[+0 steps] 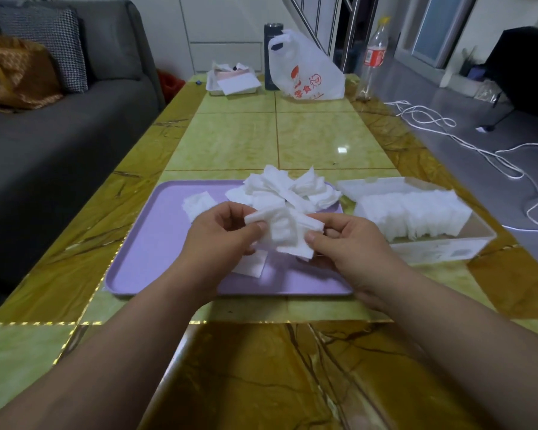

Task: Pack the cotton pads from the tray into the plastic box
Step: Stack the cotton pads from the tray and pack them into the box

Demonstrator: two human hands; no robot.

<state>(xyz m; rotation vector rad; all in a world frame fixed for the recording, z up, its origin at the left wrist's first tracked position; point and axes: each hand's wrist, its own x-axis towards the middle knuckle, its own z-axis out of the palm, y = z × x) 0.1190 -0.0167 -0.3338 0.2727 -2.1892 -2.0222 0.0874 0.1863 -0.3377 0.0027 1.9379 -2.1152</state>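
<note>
A lilac tray [156, 243] lies on the table in front of me. A loose heap of white cotton pads [286, 190] fills its far right part, and a single pad [198, 203] lies to the left of the heap. Both hands hold a small bunch of pads [284, 232] above the tray: my left hand [224, 240] pinches its left end, my right hand [345, 243] pinches its right end. Another flat pad [252, 265] lies on the tray under the hands. The clear plastic box [441, 246] stands right of the tray, with a row of pads [413, 212] packed upright inside.
At the table's far end stand a white plastic bag [305, 69], a dark flask [272, 35], a clear bottle [375, 54] and a small tray with papers [233, 82]. A grey sofa [75, 125] runs along the left. White cables [479, 150] lie on the floor at right.
</note>
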